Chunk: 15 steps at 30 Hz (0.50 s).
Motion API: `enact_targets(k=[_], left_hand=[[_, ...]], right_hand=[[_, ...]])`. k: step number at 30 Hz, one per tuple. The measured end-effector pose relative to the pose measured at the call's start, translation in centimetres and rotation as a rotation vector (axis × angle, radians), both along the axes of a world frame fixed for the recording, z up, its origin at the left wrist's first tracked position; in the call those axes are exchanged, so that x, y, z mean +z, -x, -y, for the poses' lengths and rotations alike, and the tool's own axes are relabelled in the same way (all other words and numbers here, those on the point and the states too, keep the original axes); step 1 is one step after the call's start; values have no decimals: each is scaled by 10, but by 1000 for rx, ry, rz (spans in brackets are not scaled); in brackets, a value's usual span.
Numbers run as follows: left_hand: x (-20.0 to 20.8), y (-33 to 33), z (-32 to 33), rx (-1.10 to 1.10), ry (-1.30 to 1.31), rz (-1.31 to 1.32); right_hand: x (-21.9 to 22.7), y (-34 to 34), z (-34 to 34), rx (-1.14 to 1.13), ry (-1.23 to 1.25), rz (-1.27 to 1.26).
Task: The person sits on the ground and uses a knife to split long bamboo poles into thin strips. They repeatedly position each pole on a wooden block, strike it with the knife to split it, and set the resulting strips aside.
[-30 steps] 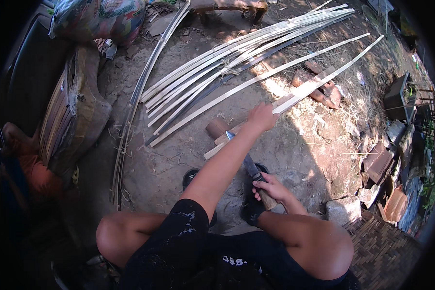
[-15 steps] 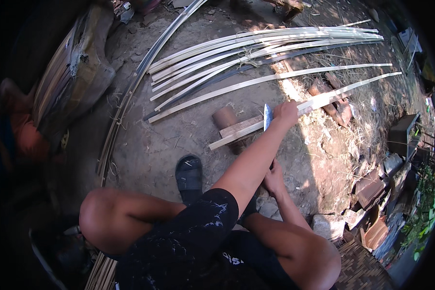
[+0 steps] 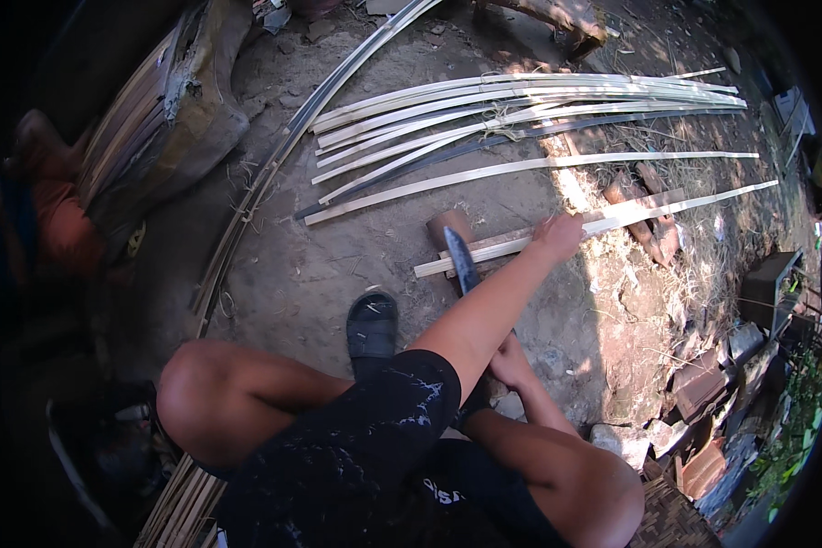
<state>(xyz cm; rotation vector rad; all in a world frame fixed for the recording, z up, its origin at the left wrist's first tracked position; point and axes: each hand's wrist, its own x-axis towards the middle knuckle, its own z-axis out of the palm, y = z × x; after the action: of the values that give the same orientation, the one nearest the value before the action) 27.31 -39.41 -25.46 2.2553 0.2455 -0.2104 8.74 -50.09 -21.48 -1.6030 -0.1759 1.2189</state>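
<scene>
My left hand is closed on a long pale bamboo strip, pressing it over a wooden board. The board's left end rests on a brown cylindrical block. My left forearm crosses above my right hand, whose fingers are wrapped round the handle of a machete; the forearm hides most of that handle. The dark blade points up and away, lying across the strip near its left end, left of my left hand. Whether its edge touches the strip, I cannot tell.
Several pale strips lie bundled on the ground beyond, with a single strip nearer. Long dark strips curve along the left. Broken bricks and stones are piled at right. Another person's orange-clothed part shows at far left.
The machete blade has moved left along the strip, away from my left hand, and now tilts left. My left hand keeps its hold on the strip. The whole view has turned slightly.
</scene>
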Motion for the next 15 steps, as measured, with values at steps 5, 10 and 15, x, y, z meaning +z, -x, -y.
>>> enact_targets(k=[5, 10, 15], left_hand=[[-6, -7, -3, 2, 15, -36], [-8, -1, -12, -9, -24, 2], [44, -6, -78, -482, -460, -148]], right_hand=[[-2, 16, 6, 259, -71, 184], [-17, 12, -2, 109, -233, 83], [-19, -26, 21, -393, 12, -142]])
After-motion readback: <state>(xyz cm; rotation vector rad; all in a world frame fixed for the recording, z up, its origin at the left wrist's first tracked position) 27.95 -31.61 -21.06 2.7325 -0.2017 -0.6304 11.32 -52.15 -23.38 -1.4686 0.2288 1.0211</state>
